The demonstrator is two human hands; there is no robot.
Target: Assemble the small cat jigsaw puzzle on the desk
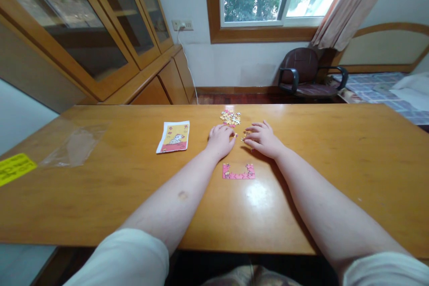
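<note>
My left hand [222, 140] rests on the table with its fingers curled together. A small puzzle piece [236, 135] shows at its thumb and fingertips. Just to the right, my right hand [262, 138] has its fingers apart, above a few loose puzzle pieces [243, 137] that it partly hides. Beyond both hands lies a heap of jigsaw pieces [230, 117], yellowish with some pink. Nearer to me, several joined pink pieces form a U-shaped puzzle section [239, 176], its gap facing away from me.
A picture sheet [174, 136] with a white animal on yellow and pink lies left of my hands. Farther left are a clear plastic bag [78, 145] and a yellow label [16, 168]. Past the wooden table [134, 205] stand a cabinet [147, 91] and a brown armchair [303, 71].
</note>
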